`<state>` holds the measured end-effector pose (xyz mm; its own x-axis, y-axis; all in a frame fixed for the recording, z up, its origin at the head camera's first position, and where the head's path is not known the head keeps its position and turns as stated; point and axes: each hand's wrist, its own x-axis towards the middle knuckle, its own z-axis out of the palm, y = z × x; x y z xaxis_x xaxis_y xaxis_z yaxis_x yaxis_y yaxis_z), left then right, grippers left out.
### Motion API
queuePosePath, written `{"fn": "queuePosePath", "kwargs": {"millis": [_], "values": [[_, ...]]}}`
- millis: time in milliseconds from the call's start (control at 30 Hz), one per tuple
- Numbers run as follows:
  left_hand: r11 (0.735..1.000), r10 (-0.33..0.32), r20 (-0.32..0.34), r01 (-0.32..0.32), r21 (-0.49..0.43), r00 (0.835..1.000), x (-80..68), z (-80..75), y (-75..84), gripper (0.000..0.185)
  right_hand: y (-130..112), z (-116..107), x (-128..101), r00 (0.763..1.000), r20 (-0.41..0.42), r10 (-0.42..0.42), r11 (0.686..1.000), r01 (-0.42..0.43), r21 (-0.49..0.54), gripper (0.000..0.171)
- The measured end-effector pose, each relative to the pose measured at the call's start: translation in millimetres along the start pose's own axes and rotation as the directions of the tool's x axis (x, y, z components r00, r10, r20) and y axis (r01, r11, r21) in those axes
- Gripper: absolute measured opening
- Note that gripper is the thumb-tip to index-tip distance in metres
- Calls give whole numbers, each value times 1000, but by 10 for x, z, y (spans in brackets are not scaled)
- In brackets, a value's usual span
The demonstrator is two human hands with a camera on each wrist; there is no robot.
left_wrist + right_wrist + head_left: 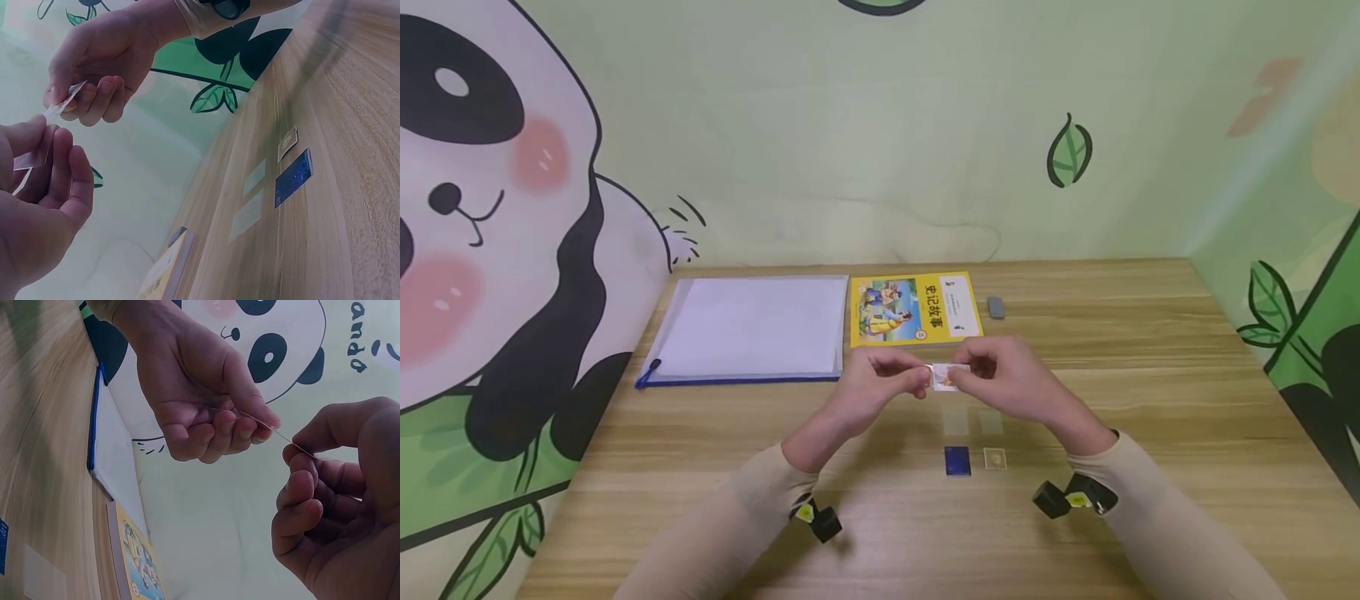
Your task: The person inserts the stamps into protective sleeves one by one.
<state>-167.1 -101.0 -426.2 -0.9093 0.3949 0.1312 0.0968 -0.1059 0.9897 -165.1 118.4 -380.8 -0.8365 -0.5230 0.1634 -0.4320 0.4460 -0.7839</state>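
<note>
Both hands meet above the middle of the wooden table, pinching one small card in a clear sleeve between them. My left hand pinches its left edge with thumb and fingers; my right hand pinches its right edge. The left wrist view shows the clear sleeve stretched between the two hands. Edge-on in the right wrist view, the sleeve is a thin line between the fingertips. On the table below lie a blue card, a pale card with a round mark and two clear sleeves.
At the back of the table lie a white zip folder with a blue edge, a yellow picture book and a small grey eraser. Painted walls with a panda close in the left, back and right sides.
</note>
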Motion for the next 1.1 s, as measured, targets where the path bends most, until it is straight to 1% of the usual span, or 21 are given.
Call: {"fn": "queuePosePath", "kwargs": {"millis": [200, 367, 467, 633, 767, 900, 1000, 1100], "values": [[1000, 2, -15, -2, 26, 1000, 6, 1, 5, 17, 1, 5, 9, 1000, 3, -8, 1000, 8, -25, 13], [999, 30, -11, -29, 41, 999, 14, 6, 23, 16, -13, -4, 41, 1000, 19, -10, 999, 11, -37, 13], [998, 44, -4, -44, 55, 999, 22, 6, 25, 15, -19, -9, 60, 999, 34, -11, 1000, 12, -25, 13], [999, 25, 1, -25, 34, 1000, 11, 3, 9, 15, -9, 2, 53, 998, 59, 12, 1000, -12, 4, 16], [1000, 10, -5, -10, 15, 1000, 14, 6, 7, 17, 19, -17, 23, 999, 23, 47, 999, -48, 24, 14], [1000, -11, -27, 11, -1, 1000, 14, -1, 18, 18, 37, -39, 15, 998, -20, 55, 998, -54, 32, 8], [1000, -14, -44, 14, -12, 999, 16, -7, 28, 18, 34, -35, 33, 999, -24, 45, 999, -45, 26, 8], [1000, -18, -44, 17, -26, 999, 22, -1, 20, 19, 30, -23, 37, 998, -18, 56, 998, -56, 25, 9]]}}
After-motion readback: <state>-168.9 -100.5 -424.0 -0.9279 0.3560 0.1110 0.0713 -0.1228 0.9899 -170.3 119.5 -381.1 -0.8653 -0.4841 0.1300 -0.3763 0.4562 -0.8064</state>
